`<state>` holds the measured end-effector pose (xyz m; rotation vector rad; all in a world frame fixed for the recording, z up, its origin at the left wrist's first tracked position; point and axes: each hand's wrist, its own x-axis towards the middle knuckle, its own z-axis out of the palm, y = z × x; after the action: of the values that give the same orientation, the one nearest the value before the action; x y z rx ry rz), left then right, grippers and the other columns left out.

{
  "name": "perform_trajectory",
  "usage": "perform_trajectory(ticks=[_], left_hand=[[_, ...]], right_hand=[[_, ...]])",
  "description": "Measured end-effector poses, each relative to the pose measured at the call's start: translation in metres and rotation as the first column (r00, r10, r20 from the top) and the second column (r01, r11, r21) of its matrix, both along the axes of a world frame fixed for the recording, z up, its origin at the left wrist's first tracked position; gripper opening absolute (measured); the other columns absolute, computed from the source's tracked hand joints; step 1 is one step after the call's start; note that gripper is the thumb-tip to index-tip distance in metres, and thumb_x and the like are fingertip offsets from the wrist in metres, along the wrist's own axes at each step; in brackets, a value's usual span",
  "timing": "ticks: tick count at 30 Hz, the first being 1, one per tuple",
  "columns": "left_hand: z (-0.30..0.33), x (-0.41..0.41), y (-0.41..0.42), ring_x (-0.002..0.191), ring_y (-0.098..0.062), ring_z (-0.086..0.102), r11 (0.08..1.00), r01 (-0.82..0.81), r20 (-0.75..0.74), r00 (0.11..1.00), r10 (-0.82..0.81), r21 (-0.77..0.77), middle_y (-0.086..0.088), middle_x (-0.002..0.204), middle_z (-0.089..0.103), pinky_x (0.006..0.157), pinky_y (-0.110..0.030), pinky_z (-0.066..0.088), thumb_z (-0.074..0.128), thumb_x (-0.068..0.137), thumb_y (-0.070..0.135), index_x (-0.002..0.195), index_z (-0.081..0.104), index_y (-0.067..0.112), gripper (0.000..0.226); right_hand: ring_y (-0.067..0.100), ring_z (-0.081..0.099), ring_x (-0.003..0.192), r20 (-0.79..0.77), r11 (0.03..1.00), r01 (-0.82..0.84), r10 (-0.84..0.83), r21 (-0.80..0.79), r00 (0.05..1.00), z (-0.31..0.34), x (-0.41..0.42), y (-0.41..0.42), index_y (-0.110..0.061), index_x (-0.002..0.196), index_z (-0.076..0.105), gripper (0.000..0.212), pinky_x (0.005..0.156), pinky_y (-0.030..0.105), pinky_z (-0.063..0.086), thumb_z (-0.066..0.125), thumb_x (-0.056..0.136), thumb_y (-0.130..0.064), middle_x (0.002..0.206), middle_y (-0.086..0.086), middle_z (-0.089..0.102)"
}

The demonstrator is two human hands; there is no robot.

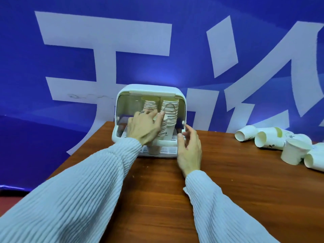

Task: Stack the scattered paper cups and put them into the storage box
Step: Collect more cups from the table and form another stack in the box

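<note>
A person in pale ribbed sleeves reaches both hands forward over a brown wooden table towards a white plastic storage box that stands at the table's far edge, against a blue backdrop printed with large white characters. The box has rounded corners and its front is open, so the inside is visible. Two tall stacks of nested paper cups stand upright inside it, side by side: a left stack and a right stack, both reaching nearly to the box's roof. The left hand is at the box's opening with its fingers curled around a third, shorter stack of cups, holding it upright just in front of the two standing stacks; the bottom cup of this held stack shows below the wrist, over the box's slatted white tray. The right hand is at the box's front right corner, fingers loosely bent, with fingertips touching the white edge piece there; whether it truly grips that piece cannot be told. Well apart, at the right side of the table, loose paper cups lie scattered on their sides, some touching one another.
</note>
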<state>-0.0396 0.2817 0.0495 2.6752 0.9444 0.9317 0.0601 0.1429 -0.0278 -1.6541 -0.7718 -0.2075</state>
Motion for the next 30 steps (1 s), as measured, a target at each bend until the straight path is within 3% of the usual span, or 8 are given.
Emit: perform_trajectory(ticks=[2,5,8,10,13,23,30], left_hand=[[-0.007,-0.002,0.001,0.122,-0.037,0.052,1.000,0.003,0.029,1.000,-0.002,-0.008,-0.005,0.142,0.058,0.101,-0.052,0.039,0.019,0.104,0.056,0.142,0.055,0.033,0.058],[-0.006,0.002,0.000,0.139,-0.032,0.039,0.999,0.002,0.035,0.999,0.000,-0.045,-0.004,0.152,0.049,0.110,-0.054,0.032,0.024,0.104,0.053,0.144,0.054,0.031,0.055],[-0.011,0.003,-0.021,0.151,-0.026,0.021,0.998,0.000,0.167,0.986,-0.011,0.067,-0.004,0.156,0.044,0.118,-0.055,0.025,0.033,0.099,0.054,0.142,0.056,0.025,0.056],[-0.023,0.004,-0.046,0.150,-0.025,0.025,0.983,0.062,0.273,0.956,-0.109,0.174,-0.004,0.150,0.049,0.117,-0.053,0.029,0.044,0.097,0.049,0.137,0.058,0.023,0.050],[-0.045,0.013,-0.088,0.149,-0.024,0.028,0.952,0.216,0.269,0.924,-0.271,0.216,-0.002,0.147,0.050,0.118,-0.050,0.029,0.050,0.097,0.043,0.136,0.057,0.022,0.045],[-0.062,0.088,-0.195,0.144,-0.018,0.033,0.866,0.499,0.297,0.824,-0.483,0.025,0.002,0.147,0.050,0.118,-0.044,0.030,0.043,0.097,0.051,0.140,0.056,0.023,0.053],[-0.068,0.142,-0.276,0.140,-0.018,0.035,0.747,0.663,0.297,0.726,-0.620,-0.060,0.005,0.146,0.048,0.115,-0.040,0.031,0.039,0.095,0.055,0.140,0.054,0.025,0.056]], right_hand=[[0.008,0.052,0.120,-0.024,1.000,-0.005,0.005,-0.004,1.000,-0.001,-0.002,0.000,-0.034,0.144,0.051,0.039,0.106,0.043,0.047,0.054,0.105,-0.039,0.126,-0.013,0.061],[0.009,0.052,0.120,-0.041,1.000,-0.007,0.007,-0.003,0.999,0.002,-0.004,0.000,-0.036,0.143,0.050,0.038,0.106,0.042,0.047,0.053,0.105,-0.039,0.126,-0.012,0.061],[0.009,0.053,0.121,-0.071,1.000,-0.001,0.002,0.021,0.998,0.004,-0.004,-0.006,-0.036,0.141,0.051,0.036,0.106,0.042,0.048,0.053,0.105,-0.039,0.129,-0.011,0.061],[0.009,0.053,0.121,-0.087,0.999,0.013,-0.009,0.045,0.996,0.007,-0.001,-0.012,-0.035,0.139,0.054,0.033,0.106,0.041,0.048,0.052,0.106,-0.038,0.128,-0.012,0.061],[0.011,0.056,0.117,-0.104,0.997,0.034,-0.026,0.073,0.994,0.009,0.007,-0.025,-0.031,0.135,0.057,0.030,0.105,0.042,0.049,0.054,0.105,-0.034,0.118,-0.014,0.060],[0.011,0.062,0.113,-0.152,0.969,0.242,-0.232,0.049,0.961,0.011,0.077,-0.150,-0.043,0.122,0.058,0.026,0.103,0.044,0.052,0.059,0.098,-0.033,0.113,-0.015,0.065],[0.012,0.061,0.110,-0.081,0.918,0.394,-0.396,-0.041,0.915,0.011,0.119,-0.250,-0.036,0.121,0.061,0.027,0.101,0.041,0.050,0.061,0.096,-0.026,0.111,-0.013,0.066]])
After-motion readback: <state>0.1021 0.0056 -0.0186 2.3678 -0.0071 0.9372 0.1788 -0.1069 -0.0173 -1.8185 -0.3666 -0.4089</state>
